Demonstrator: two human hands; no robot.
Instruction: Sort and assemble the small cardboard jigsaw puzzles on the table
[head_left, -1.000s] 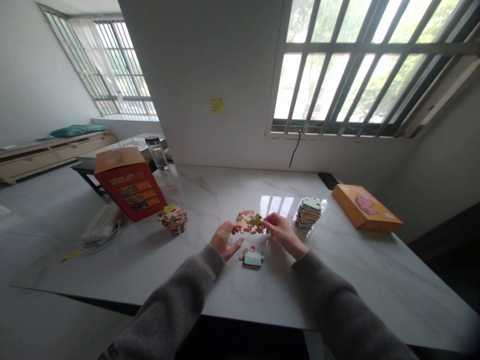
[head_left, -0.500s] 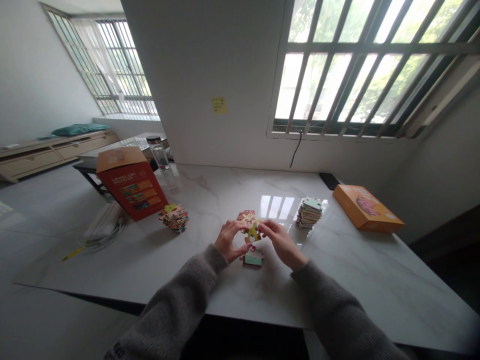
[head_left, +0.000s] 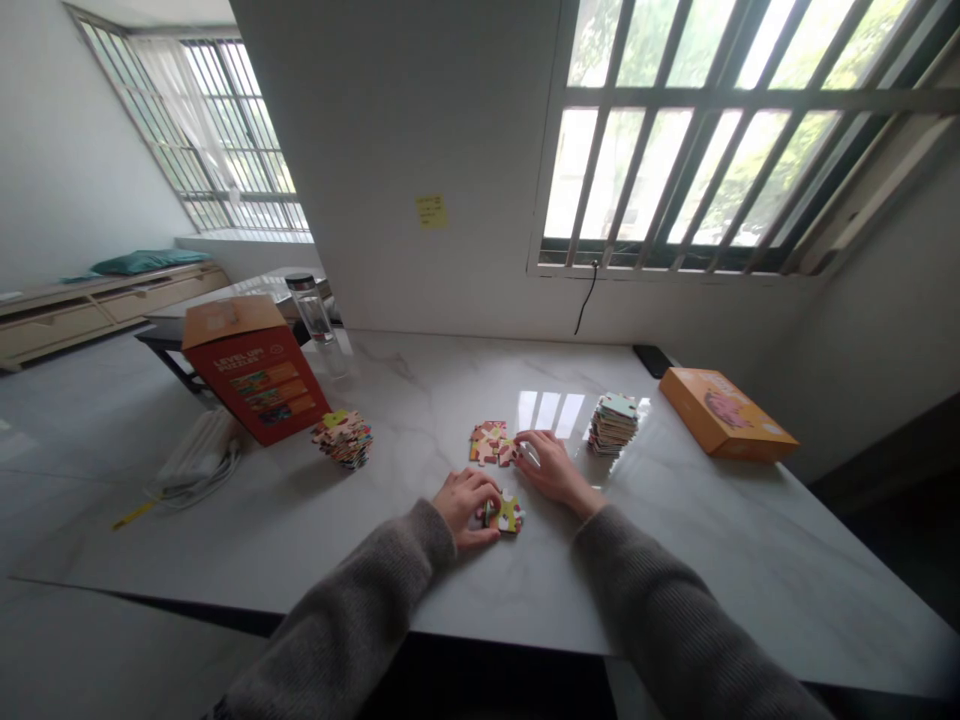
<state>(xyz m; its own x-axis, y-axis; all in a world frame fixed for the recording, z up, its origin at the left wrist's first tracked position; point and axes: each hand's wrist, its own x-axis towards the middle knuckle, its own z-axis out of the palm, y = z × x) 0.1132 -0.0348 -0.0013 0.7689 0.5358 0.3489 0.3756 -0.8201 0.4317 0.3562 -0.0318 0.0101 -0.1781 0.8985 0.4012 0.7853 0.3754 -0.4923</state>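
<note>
My left hand (head_left: 466, 506) curls its fingers and thumb round the left side of a yellow-green jigsaw puzzle piece (head_left: 510, 515), which lies low over a small pile near the table's front edge. Just beyond, a patch of joined pink and red puzzle pieces (head_left: 487, 440) lies flat. At the patch's right side, my right hand (head_left: 553, 468) has its fingertips closed on the edge of a pinkish puzzle piece (head_left: 506, 454). Whether that piece is locked into the patch I cannot tell. The left fingers partly cover the near pile.
A stack of puzzle pieces (head_left: 345, 440) stands to the left, another stack (head_left: 613, 424) to the right. A red box (head_left: 262, 385), a glass bottle (head_left: 311, 310) and a white power strip (head_left: 196, 455) are at far left. An orange box (head_left: 724, 415) and a phone (head_left: 651, 361) lie right.
The yellow-green piece came down from between both hands onto the near pile with my left hand. My right hand let go of it and moved to the joined pieces.
</note>
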